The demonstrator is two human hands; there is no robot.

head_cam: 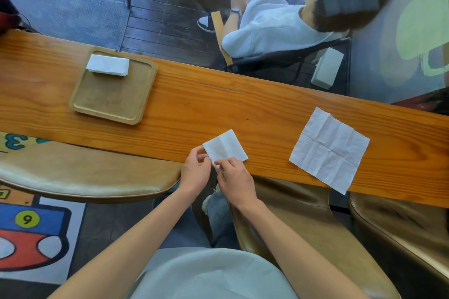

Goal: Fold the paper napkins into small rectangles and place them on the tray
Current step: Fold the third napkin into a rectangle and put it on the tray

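Both hands pinch the near corner of a half-folded napkin (225, 147) at the bench (218, 104) edge: left hand (195, 172) grip closed on it, right hand (234, 181) likewise. A folded napkin (108, 65) lies on the tray (109, 102) (far corner); an open napkin (329, 150) lies to the right.

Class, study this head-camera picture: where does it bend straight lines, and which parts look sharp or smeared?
Head view: wide-angle bowing curves the table edge; the hands, left and right, and the half-folded napkin are sharp; the top right corner is smeared and hazy; light is soft, shadows faint.
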